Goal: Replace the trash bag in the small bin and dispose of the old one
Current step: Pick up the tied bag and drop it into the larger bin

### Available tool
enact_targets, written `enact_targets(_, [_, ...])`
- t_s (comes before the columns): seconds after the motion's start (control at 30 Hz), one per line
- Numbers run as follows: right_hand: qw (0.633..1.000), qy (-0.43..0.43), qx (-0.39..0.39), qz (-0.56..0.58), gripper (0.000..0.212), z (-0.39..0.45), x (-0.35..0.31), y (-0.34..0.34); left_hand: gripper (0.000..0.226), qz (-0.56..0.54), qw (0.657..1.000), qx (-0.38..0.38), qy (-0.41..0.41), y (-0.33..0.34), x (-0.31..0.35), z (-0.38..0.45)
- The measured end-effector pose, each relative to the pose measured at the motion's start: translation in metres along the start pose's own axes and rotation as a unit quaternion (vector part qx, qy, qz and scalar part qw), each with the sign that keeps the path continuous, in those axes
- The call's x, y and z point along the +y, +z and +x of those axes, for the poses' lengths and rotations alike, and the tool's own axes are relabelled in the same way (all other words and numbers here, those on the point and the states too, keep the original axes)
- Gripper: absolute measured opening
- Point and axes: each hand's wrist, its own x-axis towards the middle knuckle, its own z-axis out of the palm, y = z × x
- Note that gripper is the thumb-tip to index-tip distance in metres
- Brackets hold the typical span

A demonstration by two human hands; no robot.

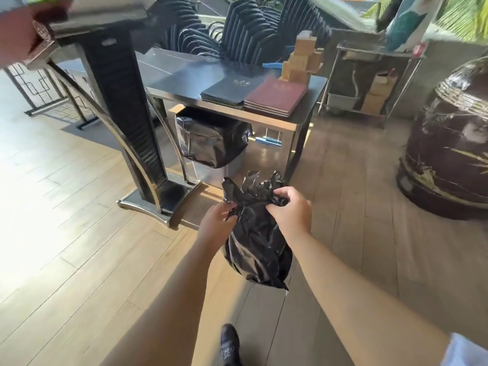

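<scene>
Head view: both bare arms reach forward over the wooden floor (79, 233). Between them hangs a full black trash bag (257, 249), held in the air above the floor, its crumpled open top bunched upward and its body sagging below. The left hand (215, 220) grips the gathered neck of the bag on its left side, fingers (229, 208) curled into the plastic. The right hand (289, 210) grips the neck on the other side, its fingers curled over the top fold and pinching it. The two hands sit close together, with the bag's twisted neck between them.

Beyond the hands stands a small bin (211, 143) on the floor under the left part of a metal table, lined with a black bag (208, 136) whose plastic is folded down over the outside of the rim. On the tabletop (179, 72), near its front edge, lie two stacks of flat folders: a dark stack (225, 92) and, just beside it toward the front right corner, a maroon stack (276, 97). Wooden blocks (299, 59) stand behind them near the right edge. A tall black stand (124, 107) rises left of the bin. A large dark jar (449, 143) sits on the floor at the right. One dark shoe (230, 344) shows at the bottom.
</scene>
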Motion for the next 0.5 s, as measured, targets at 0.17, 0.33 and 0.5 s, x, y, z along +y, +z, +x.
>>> enact_targets(0.17, [1.000,0.012,-0.008,-0.006,0.029,0.111,0.001,0.052,0.038,0.007,1.000,0.000,-0.022,0.001,0.010,0.123])
enact_targets(0.33, [1.000,0.025,-0.014,0.000,0.029,0.213,-0.005,0.099,0.034,0.041,0.999,0.000,-0.026,-0.009,0.025,0.247])
enact_targets(0.5, [0.999,0.041,-0.027,0.007,0.028,0.300,0.001,0.144,0.029,0.067,0.996,0.011,-0.052,-0.005,0.031,0.348])
